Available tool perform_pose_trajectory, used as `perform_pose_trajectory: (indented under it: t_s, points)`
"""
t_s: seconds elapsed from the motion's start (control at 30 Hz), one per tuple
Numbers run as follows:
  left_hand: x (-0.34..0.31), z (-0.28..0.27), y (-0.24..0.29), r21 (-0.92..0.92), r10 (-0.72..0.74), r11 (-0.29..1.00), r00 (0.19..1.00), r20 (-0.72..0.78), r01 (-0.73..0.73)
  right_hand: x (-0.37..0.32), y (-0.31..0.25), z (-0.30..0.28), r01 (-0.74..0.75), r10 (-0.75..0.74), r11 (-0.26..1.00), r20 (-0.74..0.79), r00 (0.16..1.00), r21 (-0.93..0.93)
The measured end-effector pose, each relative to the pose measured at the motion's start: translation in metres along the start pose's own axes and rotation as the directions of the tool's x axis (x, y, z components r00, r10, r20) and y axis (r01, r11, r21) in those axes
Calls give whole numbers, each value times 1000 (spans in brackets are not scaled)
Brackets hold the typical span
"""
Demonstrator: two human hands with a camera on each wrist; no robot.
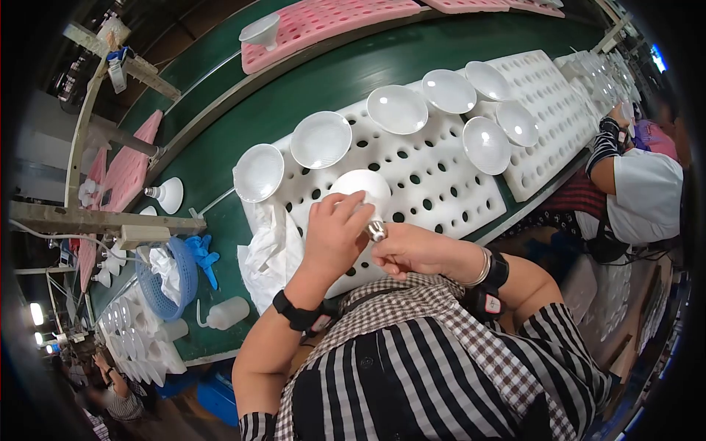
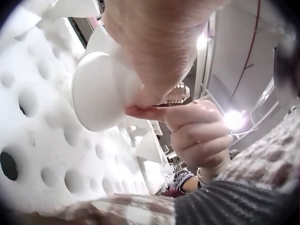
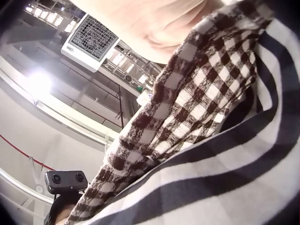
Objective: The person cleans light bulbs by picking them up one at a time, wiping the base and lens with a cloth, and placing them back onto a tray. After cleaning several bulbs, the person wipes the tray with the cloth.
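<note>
A white reflector lamp with a metal screw base is held above the white perforated foam board. My left hand grips it around its neck, fingers spread up over the back of the shade. At the screw base is my right hand, its fingers curled. In the left wrist view, the left hand covers part of the lamp, and one digit of the right hand reaches the neck. The right wrist view shows part of the right hand; the lamp is outside it.
Several lamps lie face up along the boards, one of them behind my hands. To the left are crumpled white cloth, a blue basket, a blue glove and a squeeze bottle. Another person is at the right.
</note>
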State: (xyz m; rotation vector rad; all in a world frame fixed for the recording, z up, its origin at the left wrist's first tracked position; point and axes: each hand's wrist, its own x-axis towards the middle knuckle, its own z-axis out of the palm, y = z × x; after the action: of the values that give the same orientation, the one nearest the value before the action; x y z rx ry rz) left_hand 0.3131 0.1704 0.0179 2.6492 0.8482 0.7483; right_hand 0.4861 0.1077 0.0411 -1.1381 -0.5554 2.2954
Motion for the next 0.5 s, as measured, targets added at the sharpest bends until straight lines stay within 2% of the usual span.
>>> perform_pose_trajectory:
  t_s: [0.07,0.13,0.17,0.2,0.23,0.27,0.3,0.33,0.37,0.4,0.47,0.5]
  points:
    - [-3,8,-10,-49,-19,999,999,-44,16,1,1,-4,30,-30,999,-22,999,-13]
    - [-10,9,-20,-215,-242,954,958,-152,207,-3,-8,-9,109,-105,981,35,994,-163]
    - [-15,6,-27,-304,-313,918,935,-167,253,-3,-14,-22,168,-153,938,72,986,-302]
    - [-16,3,-30,-303,-312,919,936,-166,253,-1,-15,-31,169,-154,939,73,985,-301]
    - [-17,0,-32,-689,-553,620,832,-43,376,1,-15,-38,315,-358,884,-67,931,-344]
    - [-18,-4,-33,-907,-691,167,702,172,387,5,-15,-44,439,-545,800,-188,817,-409]
    - [-16,-13,-33,-918,-682,71,691,242,391,8,-15,-49,439,-543,800,-180,820,-410]
    - [-13,-19,-29,-918,-685,72,688,239,391,10,-15,-52,520,-584,791,-145,798,-323]
    - [-9,-23,-23,-939,-680,-48,677,280,340,11,-14,-54,593,-627,772,-118,770,-231]
    - [-5,-25,-18,-944,-668,-169,671,322,284,13,-13,-50,593,-627,771,-119,770,-231]
    - [1,-22,-9,-941,-652,-195,680,335,277,20,-11,-35,605,-605,796,38,796,-9]
    - [6,-22,-3,-939,-657,-209,672,341,272,22,-10,-30,600,-605,794,29,796,100]
